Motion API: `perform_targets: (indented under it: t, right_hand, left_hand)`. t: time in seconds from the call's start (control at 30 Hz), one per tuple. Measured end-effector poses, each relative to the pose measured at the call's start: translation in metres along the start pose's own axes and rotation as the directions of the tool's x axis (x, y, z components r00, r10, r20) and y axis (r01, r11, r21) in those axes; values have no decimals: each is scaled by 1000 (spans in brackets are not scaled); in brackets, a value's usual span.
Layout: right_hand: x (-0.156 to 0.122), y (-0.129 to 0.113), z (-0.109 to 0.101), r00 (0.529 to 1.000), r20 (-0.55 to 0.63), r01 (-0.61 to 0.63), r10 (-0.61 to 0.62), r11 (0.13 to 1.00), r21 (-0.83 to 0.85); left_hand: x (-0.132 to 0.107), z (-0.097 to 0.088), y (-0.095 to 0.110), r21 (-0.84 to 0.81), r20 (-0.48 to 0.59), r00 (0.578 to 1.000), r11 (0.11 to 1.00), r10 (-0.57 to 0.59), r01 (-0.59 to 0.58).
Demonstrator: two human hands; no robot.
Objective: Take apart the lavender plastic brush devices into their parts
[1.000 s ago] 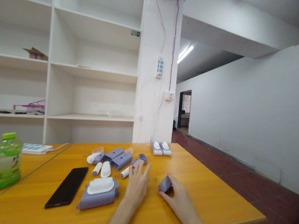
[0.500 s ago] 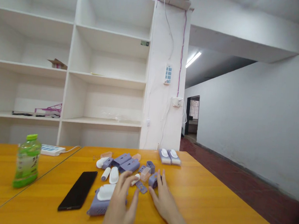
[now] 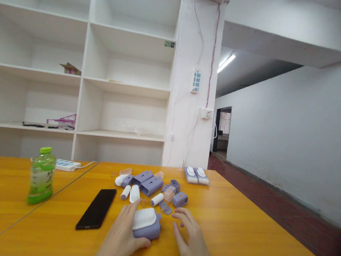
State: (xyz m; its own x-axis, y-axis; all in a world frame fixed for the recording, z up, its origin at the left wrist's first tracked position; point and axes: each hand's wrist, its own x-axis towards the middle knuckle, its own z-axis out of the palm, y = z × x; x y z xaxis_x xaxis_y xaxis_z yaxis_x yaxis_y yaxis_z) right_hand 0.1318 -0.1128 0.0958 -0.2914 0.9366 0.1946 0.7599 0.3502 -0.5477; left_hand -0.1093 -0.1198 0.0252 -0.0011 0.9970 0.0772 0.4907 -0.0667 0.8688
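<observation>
Near the front of the table, a purple plastic case with a white oval top (image 3: 146,226) is between my hands. My left hand (image 3: 124,229) wraps its left side, thumb along the near edge and fingers behind it. To the right, my right hand (image 3: 192,241) hovers apart from the case, fingers loosely bent and spread, holding nothing. Just beyond its fingertips sit a small purple block-shaped part (image 3: 179,199) and a flat purple piece with holes (image 3: 165,208). A white roller (image 3: 157,199) lies behind the case.
Several purple shells (image 3: 151,186), white covers (image 3: 135,194) and clear pinkish pieces (image 3: 169,193) are heaped farther back. Two purple-and-white units (image 3: 196,176) stand at the far edge. A black phone (image 3: 97,209) and a green bottle (image 3: 42,176) are on the left.
My left hand has taken hold of the purple-and-white case, which moved right to between my hands. My right hand has drawn back from the small purple part. The view has shifted slightly.
</observation>
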Motion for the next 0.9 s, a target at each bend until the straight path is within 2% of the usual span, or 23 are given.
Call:
perform_targets:
  t: [0.1, 0.2, 0.27, 0.4, 0.47, 0.57, 0.67, 0.8, 0.9]
  right_hand:
    - [-4, -10, 12, 980, -32, -196, 197, 980, 21]
    - [-4, -20, 17, 945, -32, -326, 325, 945, -36]
    - [-3, -30, 14, 941, -17, -339, 339, 937, -87]
    - [-4, -47, 12, 932, 47, -345, 359, 921, -178]
    - [-7, -50, 18, 927, 48, -350, 371, 905, -241]
    - [-13, -48, 32, 930, 1, -350, 367, 886, -303]
    - [-15, -46, 43, 927, -50, -367, 371, 872, -325]
    - [-11, -50, 44, 923, -63, -378, 380, 863, -335]
    - [-7, -57, 41, 929, -50, -363, 367, 874, -324]
  left_hand:
    - [-18, 42, 25, -11, -91, 996, 1000, 24, -25]
    - [-29, 64, 38, -32, -98, 990, 994, 97, -100]
    - [-31, 63, 36, -44, -35, 995, 994, 94, -95]
    - [-31, 41, 27, 18, 93, 996, 1000, -4, 2]
    - [-32, 34, 25, 78, 74, 996, 996, -44, 38]
    - [-36, 38, 23, 106, -4, 999, 993, -54, 54]
    - [-39, 45, 16, -24, -28, 1000, 1000, -13, 12]
    - [-38, 45, 6, -276, -19, 999, 960, 50, -54]
    - [-36, 44, 3, -333, -16, 999, 941, 52, -54]
